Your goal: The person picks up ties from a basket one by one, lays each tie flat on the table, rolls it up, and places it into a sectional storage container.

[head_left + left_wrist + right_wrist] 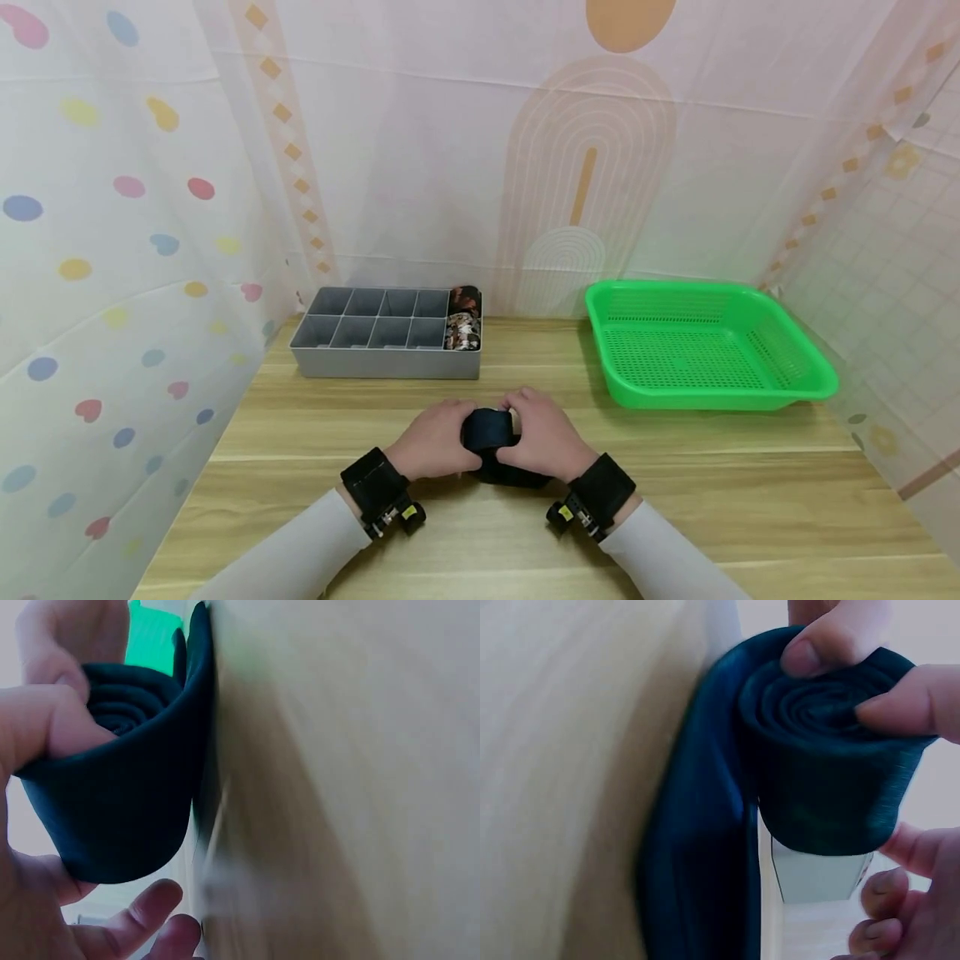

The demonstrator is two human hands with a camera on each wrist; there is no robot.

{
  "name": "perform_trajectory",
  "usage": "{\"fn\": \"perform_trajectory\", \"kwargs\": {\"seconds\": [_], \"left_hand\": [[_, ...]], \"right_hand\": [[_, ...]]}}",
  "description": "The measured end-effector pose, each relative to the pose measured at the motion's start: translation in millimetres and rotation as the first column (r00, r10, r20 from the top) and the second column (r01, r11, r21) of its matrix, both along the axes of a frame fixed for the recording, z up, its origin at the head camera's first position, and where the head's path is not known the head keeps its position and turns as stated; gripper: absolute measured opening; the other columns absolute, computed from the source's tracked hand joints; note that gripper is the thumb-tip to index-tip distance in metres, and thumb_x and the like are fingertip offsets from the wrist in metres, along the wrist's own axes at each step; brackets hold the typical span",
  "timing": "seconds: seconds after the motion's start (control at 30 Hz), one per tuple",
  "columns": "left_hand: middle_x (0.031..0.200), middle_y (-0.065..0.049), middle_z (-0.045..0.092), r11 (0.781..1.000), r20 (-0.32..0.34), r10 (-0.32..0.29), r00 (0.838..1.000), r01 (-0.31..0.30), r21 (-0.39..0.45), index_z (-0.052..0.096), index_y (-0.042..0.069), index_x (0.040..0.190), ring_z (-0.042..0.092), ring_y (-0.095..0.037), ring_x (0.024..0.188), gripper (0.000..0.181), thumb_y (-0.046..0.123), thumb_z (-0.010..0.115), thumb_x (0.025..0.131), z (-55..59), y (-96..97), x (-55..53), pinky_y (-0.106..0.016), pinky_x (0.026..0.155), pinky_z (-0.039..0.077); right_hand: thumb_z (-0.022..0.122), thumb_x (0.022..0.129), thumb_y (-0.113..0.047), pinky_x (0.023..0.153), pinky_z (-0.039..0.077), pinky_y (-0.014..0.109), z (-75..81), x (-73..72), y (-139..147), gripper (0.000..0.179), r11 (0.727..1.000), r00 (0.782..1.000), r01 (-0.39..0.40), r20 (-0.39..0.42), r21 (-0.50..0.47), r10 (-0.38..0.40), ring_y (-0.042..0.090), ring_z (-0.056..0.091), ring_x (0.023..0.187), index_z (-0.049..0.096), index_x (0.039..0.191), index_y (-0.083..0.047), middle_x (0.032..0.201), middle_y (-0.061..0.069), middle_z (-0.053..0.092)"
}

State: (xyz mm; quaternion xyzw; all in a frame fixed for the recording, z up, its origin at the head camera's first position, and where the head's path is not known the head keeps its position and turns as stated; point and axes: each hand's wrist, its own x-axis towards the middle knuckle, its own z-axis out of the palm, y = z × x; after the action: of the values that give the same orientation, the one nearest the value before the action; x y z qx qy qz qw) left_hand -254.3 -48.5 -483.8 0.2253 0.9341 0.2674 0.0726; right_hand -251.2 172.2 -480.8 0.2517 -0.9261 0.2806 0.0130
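Note:
A dark blue necktie [487, 429], partly wound into a spiral roll, is held between both hands just over the table. My left hand [437, 440] grips the roll from the left, its thumb on the coiled end in the left wrist view. From the right, my right hand [546, 438] pinches the same roll [829, 780], thumb and fingers around its ends. The unrolled tail [705, 847] runs off the roll along the wooden surface, toward the lower right in the head view.
A grey divided organizer box [386, 363] stands at the back left; patterned rolled fabric pieces [463, 321] fill its rightmost compartments. At the back right is a green plastic basket [682, 400]. Printed curtains [420, 167] hang behind and beside the wooden table [675, 500].

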Motion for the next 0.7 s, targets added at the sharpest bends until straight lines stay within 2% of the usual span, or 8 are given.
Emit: {"fn": "perform_trajectory", "kwargs": {"seconds": [0.17, 0.3, 0.4, 0.5, 0.7], "left_hand": [[0.113, -0.004, 0.067, 0.999, -0.010, 0.035, 0.999, -0.035, 0.022, 0.068, 0.012, 0.131, 0.059, -0.018, 0.092, 0.065, 0.031, 0.081, 0.070, 0.7, -2.3, -2.2, -0.038, 0.080, 0.052], [0.115, -0.004, 0.065, 0.998, -0.025, 0.042, 0.999, -0.041, 0.039, 0.067, 0.013, 0.132, 0.058, -0.018, 0.091, 0.064, 0.032, 0.080, 0.072, 1.3, -1.8, -1.5, -0.036, 0.078, 0.051], [0.112, -0.003, 0.064, 0.998, -0.042, 0.010, 0.999, -0.007, 0.069, 0.067, 0.014, 0.126, 0.056, -0.018, 0.090, 0.058, 0.031, 0.080, 0.072, 2.6, -1.1, 0.0, -0.036, 0.077, 0.050], [0.112, -0.002, 0.064, 0.995, -0.050, -0.044, 0.998, 0.048, 0.092, 0.066, 0.015, 0.122, 0.057, -0.017, 0.092, 0.054, 0.030, 0.081, 0.072, 3.3, -1.1, 0.8, -0.035, 0.078, 0.050], [0.114, 0.002, 0.065, 0.989, 0.010, -0.107, 0.994, 0.106, 0.100, 0.064, 0.017, 0.125, 0.059, -0.015, 0.095, 0.060, 0.025, 0.087, 0.069, 2.6, -3.8, -1.6, -0.035, 0.082, 0.052]], "right_hand": [[0.083, 0.068, -0.033, 0.084, 0.051, 0.036, -0.7, -3.6, 4.1, 0.050, 0.999, 1.000, -0.011, 0.024, 0.047, 0.010, 0.017, 0.057, 0.093, 0.068, 0.112, -0.016, 0.103, 0.000, 0.066], [0.087, 0.066, -0.033, 0.071, 0.048, 0.030, -1.9, -4.2, 4.1, 0.042, 0.997, 0.997, -0.049, 0.062, 0.065, 0.045, 0.014, 0.055, 0.080, 0.067, 0.100, -0.018, 0.090, -0.004, 0.064], [0.089, 0.066, -0.034, 0.064, 0.045, 0.027, -5.2, -3.5, 1.9, 0.040, 0.994, 0.994, -0.071, 0.083, 0.089, 0.064, 0.012, 0.053, 0.074, 0.066, 0.094, -0.020, 0.083, -0.006, 0.062], [0.092, 0.065, -0.034, 0.064, 0.045, 0.026, -9.0, -2.6, -0.5, 0.041, 0.991, 0.994, -0.073, 0.088, 0.109, 0.064, 0.011, 0.053, 0.073, 0.069, 0.096, -0.020, 0.083, -0.007, 0.063], [0.094, 0.065, -0.034, 0.070, 0.049, 0.029, -12.0, -1.4, -1.0, 0.047, 0.988, 0.993, -0.068, 0.102, 0.140, 0.054, 0.012, 0.056, 0.077, 0.073, 0.104, -0.019, 0.088, -0.004, 0.069]]}}
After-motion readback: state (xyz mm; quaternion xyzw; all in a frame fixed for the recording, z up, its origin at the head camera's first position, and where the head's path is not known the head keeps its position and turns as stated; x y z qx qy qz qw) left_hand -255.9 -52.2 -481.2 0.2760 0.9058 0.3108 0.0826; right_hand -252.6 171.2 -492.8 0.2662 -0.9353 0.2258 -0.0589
